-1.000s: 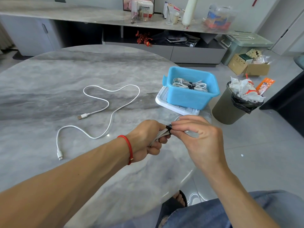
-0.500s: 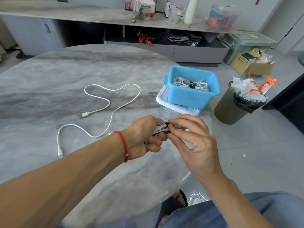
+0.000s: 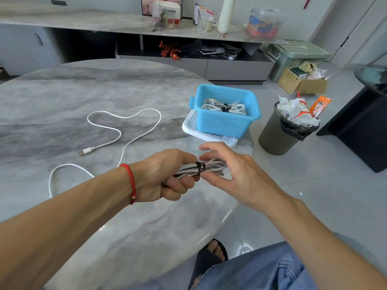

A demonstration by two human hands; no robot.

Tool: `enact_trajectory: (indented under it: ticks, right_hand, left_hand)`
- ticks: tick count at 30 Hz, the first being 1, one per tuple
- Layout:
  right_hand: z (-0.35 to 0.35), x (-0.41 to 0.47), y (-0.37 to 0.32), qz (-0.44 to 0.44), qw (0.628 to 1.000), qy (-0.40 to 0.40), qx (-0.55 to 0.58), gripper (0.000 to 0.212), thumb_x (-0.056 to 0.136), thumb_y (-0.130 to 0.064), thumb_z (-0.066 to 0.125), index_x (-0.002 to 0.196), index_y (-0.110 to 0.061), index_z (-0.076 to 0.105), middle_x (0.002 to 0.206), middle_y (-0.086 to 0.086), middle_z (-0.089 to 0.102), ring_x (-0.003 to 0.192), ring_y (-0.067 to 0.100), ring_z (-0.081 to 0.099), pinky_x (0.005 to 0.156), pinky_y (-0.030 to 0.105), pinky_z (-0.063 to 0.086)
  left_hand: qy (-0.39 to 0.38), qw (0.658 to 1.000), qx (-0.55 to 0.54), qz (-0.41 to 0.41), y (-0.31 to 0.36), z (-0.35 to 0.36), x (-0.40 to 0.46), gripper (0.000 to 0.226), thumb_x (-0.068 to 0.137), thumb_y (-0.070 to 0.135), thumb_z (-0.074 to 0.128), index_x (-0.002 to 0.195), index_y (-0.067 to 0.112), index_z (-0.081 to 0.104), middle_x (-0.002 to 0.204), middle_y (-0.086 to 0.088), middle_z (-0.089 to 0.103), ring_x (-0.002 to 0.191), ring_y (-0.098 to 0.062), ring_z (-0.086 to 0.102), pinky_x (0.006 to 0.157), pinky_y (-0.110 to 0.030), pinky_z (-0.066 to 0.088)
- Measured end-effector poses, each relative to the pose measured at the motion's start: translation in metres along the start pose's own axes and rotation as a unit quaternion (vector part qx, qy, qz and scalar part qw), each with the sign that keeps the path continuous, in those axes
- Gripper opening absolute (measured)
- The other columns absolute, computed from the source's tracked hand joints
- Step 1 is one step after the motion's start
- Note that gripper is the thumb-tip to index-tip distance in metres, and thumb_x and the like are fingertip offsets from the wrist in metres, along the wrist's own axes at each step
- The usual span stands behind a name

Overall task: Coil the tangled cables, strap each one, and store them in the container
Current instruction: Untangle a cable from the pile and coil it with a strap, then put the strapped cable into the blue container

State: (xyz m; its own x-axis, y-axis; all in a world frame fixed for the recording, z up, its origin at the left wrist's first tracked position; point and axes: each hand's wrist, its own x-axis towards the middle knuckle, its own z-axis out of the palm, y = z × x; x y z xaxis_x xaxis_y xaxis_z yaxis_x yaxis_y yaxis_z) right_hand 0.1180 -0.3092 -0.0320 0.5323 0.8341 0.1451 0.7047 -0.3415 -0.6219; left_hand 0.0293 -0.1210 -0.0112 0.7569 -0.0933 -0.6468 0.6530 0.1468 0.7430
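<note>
In the left hand [image 3: 167,178], shut tight, sits a coiled white cable [image 3: 188,170], soft and light; the right hand [image 3: 234,172] hovers open just beside its black strap [image 3: 200,166], the best holding spot.

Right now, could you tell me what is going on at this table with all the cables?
A person is tidying cables. The left hand holds a coiled white cable bundle with a black strap around its middle; the right hand is open beside it. Other strapped coils already lie in the blue container, which sits on a white lid. One loose white cable lies uncoiled on the marble table.
</note>
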Motion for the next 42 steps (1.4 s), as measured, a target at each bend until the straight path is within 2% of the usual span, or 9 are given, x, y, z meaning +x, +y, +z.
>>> enact_trajectory:
  ticks: [5, 11, 15, 18, 21, 24, 29, 34, 42]
  right_hand:
    - [-0.026, 0.023, 0.009, -0.129, 0.988, 0.069, -0.057, 0.027, 0.101, -0.031, 0.06, 0.114, -0.013, 0.076, 0.088, 0.002, 0.066, 0.082, 0.013, 0.061, 0.077, 0.025, 0.05]
    - [-0.067, 0.081, 0.051, -0.039, 0.99, 0.125, 0.059, 0.017, 0.096, -0.019, 0.072, 0.109, -0.025, 0.081, 0.091, 0.007, 0.071, 0.087, 0.023, 0.061, 0.08, 0.042, 0.05]
    - [-0.09, 0.116, 0.083, -0.015, 0.981, 0.193, -0.003, 0.022, 0.092, -0.018, 0.077, 0.113, -0.02, 0.08, 0.1, -0.005, 0.072, 0.098, 0.013, 0.065, 0.088, 0.024, 0.049]
    - [-0.098, 0.141, 0.107, 0.022, 0.972, 0.232, -0.017, 0.032, 0.089, -0.018, 0.08, 0.12, -0.019, 0.078, 0.104, -0.007, 0.07, 0.098, 0.012, 0.065, 0.087, 0.011, 0.045]
    - [-0.097, 0.164, 0.127, 0.048, 0.965, 0.233, -0.109, 0.032, 0.086, -0.026, 0.083, 0.118, -0.024, 0.078, 0.109, -0.005, 0.074, 0.109, 0.02, 0.06, 0.096, 0.038, 0.045]
    - [-0.094, 0.169, 0.139, 0.075, 0.954, 0.207, -0.205, 0.034, 0.085, -0.035, 0.083, 0.118, -0.028, 0.077, 0.121, -0.01, 0.072, 0.121, 0.023, 0.052, 0.1, 0.045, 0.038]
    - [-0.094, 0.166, 0.153, 0.049, 0.959, 0.18, -0.215, 0.014, 0.095, -0.022, 0.073, 0.105, -0.022, 0.081, 0.106, -0.003, 0.078, 0.105, 0.026, 0.059, 0.09, 0.043, 0.046]
    - [-0.097, 0.168, 0.144, 0.113, 0.94, 0.115, -0.302, 0.034, 0.101, -0.036, 0.045, 0.095, -0.025, 0.077, 0.092, -0.002, 0.07, 0.113, 0.021, 0.05, 0.088, 0.041, 0.033]
    - [-0.085, 0.172, 0.116, 0.2, 0.913, 0.02, -0.355, 0.033, 0.101, -0.028, 0.035, 0.086, -0.023, 0.063, 0.099, -0.003, 0.064, 0.11, 0.023, 0.051, 0.104, 0.05, 0.03]
  left_hand:
    - [-0.055, 0.997, -0.052, 0.002, 0.028, -0.004, 0.009, 0.03, 0.1, 0.028, 0.039, 0.079, 0.011, 0.051, 0.058, 0.004, 0.029, 0.036, -0.004, 0.016, 0.031, -0.015, 0.015]
    - [0.108, 0.97, 0.148, 0.157, 0.103, 0.0, 0.06, 0.033, 0.1, 0.032, 0.044, 0.08, 0.009, 0.058, 0.055, 0.001, 0.043, 0.038, -0.011, 0.025, 0.038, -0.018, 0.022]
    - [0.205, 0.881, 0.333, 0.266, 0.148, -0.013, 0.092, 0.032, 0.097, 0.044, 0.055, 0.096, 0.013, 0.065, 0.077, -0.006, 0.067, 0.055, -0.017, 0.062, 0.049, -0.028, 0.051]
    - [0.26, 0.778, 0.457, 0.345, 0.171, -0.026, 0.12, 0.021, 0.094, 0.04, 0.063, 0.106, 0.023, 0.068, 0.097, -0.006, 0.07, 0.078, -0.019, 0.067, 0.066, -0.032, 0.055]
    - [0.301, 0.697, 0.533, 0.374, 0.184, -0.034, 0.154, 0.024, 0.094, 0.034, 0.065, 0.112, 0.018, 0.071, 0.105, -0.008, 0.07, 0.096, -0.025, 0.063, 0.081, -0.035, 0.049]
    - [0.315, 0.645, 0.606, 0.342, 0.181, -0.046, 0.18, 0.033, 0.093, 0.033, 0.067, 0.12, 0.014, 0.071, 0.113, -0.011, 0.065, 0.106, -0.028, 0.057, 0.089, -0.037, 0.046]
    - [0.334, 0.642, 0.578, 0.377, 0.177, -0.057, 0.195, 0.035, 0.084, 0.031, 0.079, 0.115, 0.015, 0.071, 0.103, -0.006, 0.067, 0.093, -0.024, 0.06, 0.081, -0.037, 0.05]
    - [0.322, 0.642, 0.605, 0.343, 0.189, -0.051, 0.2, 0.017, 0.081, 0.026, 0.081, 0.092, 0.015, 0.074, 0.093, -0.006, 0.073, 0.089, -0.027, 0.064, 0.079, -0.037, 0.052]
    - [0.307, 0.586, 0.69, 0.295, 0.189, -0.042, 0.202, 0.027, 0.092, -0.002, 0.056, 0.115, 0.006, 0.067, 0.114, -0.015, 0.061, 0.1, -0.034, 0.062, 0.085, -0.04, 0.052]
